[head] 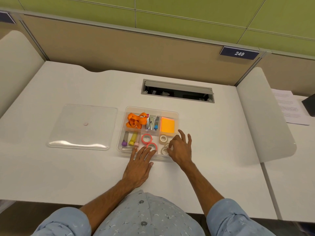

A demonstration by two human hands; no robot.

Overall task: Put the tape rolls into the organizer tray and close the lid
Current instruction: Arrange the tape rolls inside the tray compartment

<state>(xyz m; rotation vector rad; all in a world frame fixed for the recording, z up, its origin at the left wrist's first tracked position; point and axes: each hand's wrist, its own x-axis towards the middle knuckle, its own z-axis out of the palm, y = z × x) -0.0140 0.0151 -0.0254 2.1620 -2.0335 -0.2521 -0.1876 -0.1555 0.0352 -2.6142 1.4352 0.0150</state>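
Note:
A clear organizer tray [176, 114] sits mid-desk with its lid off. Two pink tape rolls [147, 138] lie in its front middle compartment. White tape rolls [163, 138] lie in the front right compartment. My left hand [139, 167] rests flat at the tray's front edge, its fingertips touching the nearer pink roll [152, 146]. My right hand [180, 149] hovers over the front right compartment with fingers spread; its thumb and forefinger are by a white roll [164, 150], and I cannot tell whether they pinch it. The clear lid [81, 126] lies flat to the left of the tray.
The tray also holds an orange lanyard [136, 120], a stapler [151, 122], orange sticky notes [167, 125] and markers [129, 139]. A cable hatch [177, 90] opens behind the tray. White dividers flank the desk, with papers [288, 106] beyond the right one.

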